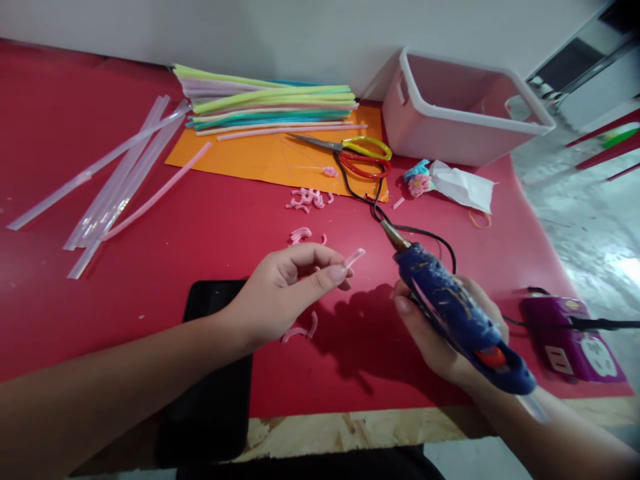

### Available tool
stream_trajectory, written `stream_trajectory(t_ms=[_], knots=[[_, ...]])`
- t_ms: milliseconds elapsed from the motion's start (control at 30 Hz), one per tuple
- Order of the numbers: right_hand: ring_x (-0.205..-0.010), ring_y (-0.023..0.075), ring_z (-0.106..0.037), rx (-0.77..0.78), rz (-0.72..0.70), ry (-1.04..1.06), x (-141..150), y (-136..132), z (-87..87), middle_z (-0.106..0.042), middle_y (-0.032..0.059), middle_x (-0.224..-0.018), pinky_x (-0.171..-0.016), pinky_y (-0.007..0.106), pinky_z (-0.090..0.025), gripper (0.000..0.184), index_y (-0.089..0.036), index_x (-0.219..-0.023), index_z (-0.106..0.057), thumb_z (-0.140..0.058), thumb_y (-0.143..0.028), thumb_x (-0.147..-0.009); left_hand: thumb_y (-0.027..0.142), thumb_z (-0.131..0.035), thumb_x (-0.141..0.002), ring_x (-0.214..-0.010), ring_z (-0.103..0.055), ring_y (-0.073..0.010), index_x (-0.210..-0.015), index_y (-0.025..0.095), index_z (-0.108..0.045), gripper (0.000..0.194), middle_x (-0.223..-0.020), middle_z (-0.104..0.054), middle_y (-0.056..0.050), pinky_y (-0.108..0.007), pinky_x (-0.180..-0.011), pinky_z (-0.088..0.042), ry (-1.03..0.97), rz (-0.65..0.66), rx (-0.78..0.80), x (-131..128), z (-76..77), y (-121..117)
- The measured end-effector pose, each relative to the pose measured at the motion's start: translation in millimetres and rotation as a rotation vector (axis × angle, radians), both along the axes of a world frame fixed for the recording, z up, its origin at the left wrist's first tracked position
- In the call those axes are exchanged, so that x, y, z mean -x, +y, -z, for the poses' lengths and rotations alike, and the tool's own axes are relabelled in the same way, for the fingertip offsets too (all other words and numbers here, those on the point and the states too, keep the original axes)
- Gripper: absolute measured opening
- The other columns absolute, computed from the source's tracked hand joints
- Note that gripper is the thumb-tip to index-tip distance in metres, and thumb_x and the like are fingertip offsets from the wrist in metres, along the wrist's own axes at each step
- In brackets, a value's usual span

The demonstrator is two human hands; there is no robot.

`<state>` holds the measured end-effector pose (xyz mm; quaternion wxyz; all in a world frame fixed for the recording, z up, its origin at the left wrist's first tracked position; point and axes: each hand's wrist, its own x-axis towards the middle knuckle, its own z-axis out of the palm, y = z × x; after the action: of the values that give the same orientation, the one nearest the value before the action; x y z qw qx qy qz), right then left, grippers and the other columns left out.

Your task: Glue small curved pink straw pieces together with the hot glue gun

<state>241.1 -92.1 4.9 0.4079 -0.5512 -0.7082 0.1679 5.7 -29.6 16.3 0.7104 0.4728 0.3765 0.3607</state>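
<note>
Between thumb and forefinger, my left hand (pixel 295 283) pinches a short piece of pink pipe cleaner (pixel 355 257), its tip pointing up and right. My right hand (pixel 435 333) is wrapped round a blue hot glue gun (pixel 450 307), whose metal nozzle points up and left, apart from the pink piece. A clear glue stick (pixel 533 408) sticks out of the gun's back end. Small cut pink pieces (pixel 306 199) lie on the red table beyond my left hand, and a few curved ones (pixel 300 331) lie just below it.
Colourful pipe cleaners (pixel 270 100) lie on orange card (pixel 235 157) with scissors (pixel 350 150). Glue sticks (pixel 120 180) lie at left, a black phone (pixel 210 393) under my left forearm. A pink bin (pixel 445 130), small flower (pixel 419 185) and purple power strip (pixel 560 340) are at right, with a black cord (pixel 425 232).
</note>
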Motion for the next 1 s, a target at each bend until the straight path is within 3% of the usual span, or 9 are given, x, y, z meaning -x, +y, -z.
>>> stream_trajectory(t_ms=[133,300,1000], knots=[[-0.049,0.0116,-0.054,-0.116,-0.08,-0.124,4,4,-3.9,-0.068,-0.0031,-0.075,-0.049,0.026,-0.047,0.024,-0.026,-0.095,-0.063,-0.069,-0.009,-0.079,0.021,-0.075,-0.088,-0.052,-0.051,-0.0017,-0.079,0.018,-0.072,0.01,-0.074,-0.072,0.004,-0.01,-0.048,-0.041,-0.134,-0.021,0.132,1,2.1,0],[-0.048,0.0098,-0.051,-0.107,-0.112,-0.18,-2,6,-1.9,-0.066,-0.0035,-0.077,-0.049,0.025,-0.044,0.029,-0.025,-0.098,-0.061,-0.068,-0.007,-0.076,0.022,-0.078,-0.086,-0.052,-0.053,-0.0019,-0.079,0.018,-0.074,0.009,-0.073,-0.072,0.004,-0.009,-0.046,-0.042,-0.211,-0.021,0.219,0,1.2,1],[-0.065,0.0163,-0.062,-0.098,-0.283,-0.201,-5,8,-4.0,-0.065,0.0014,-0.08,-0.057,0.028,-0.05,0.026,-0.022,-0.105,-0.059,-0.064,-0.013,-0.081,0.02,-0.073,-0.088,-0.058,-0.05,-0.005,-0.078,0.019,-0.072,0.01,-0.07,-0.068,0.004,-0.017,-0.055,-0.04,-0.108,-0.04,0.071,0,2.4,1]])
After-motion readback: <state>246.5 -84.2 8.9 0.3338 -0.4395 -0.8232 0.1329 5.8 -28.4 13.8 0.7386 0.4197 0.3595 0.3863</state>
